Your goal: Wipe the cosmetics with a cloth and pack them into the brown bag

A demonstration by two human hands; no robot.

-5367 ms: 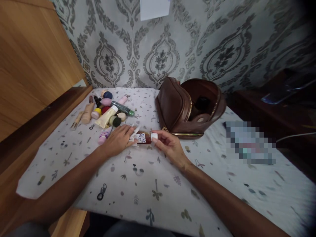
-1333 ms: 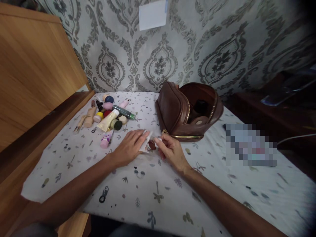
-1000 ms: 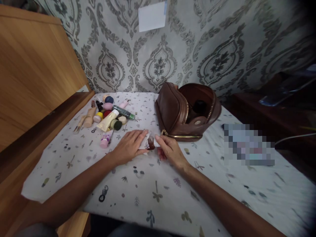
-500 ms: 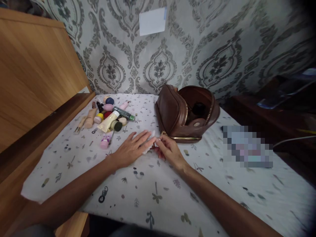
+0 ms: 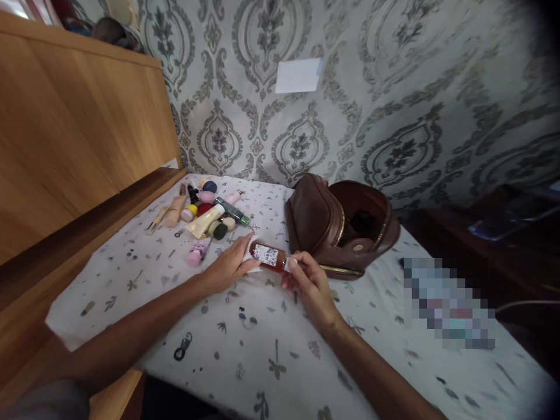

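Along the left of the cloth-covered counter [image 5: 275, 326], assorted cosmetics [image 5: 206, 221] are lying near a pink tube [image 5: 196, 253]. Left-hand [image 5: 227, 267] fingers are closing around the tissue-wrapped [image 5: 247, 254] end of the amber bottle [image 5: 268, 255]; right-hand [image 5: 312, 286] fingers are pinching its white cap [image 5: 290, 265]. Behind, an unzipped brown bag [image 5: 311, 213] is standing.

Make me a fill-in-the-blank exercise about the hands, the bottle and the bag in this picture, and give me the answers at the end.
1. The right hand pinches the cap of the bottle, and that cap is coloured ____.
2. With the left hand holding a thin sheet at the bottle's other end, the number of hands at the bottle is ____.
3. The bag is coloured ____.
4. In the picture, the cosmetics lie to the bag's ____.

Missing words: white; two; brown; left.
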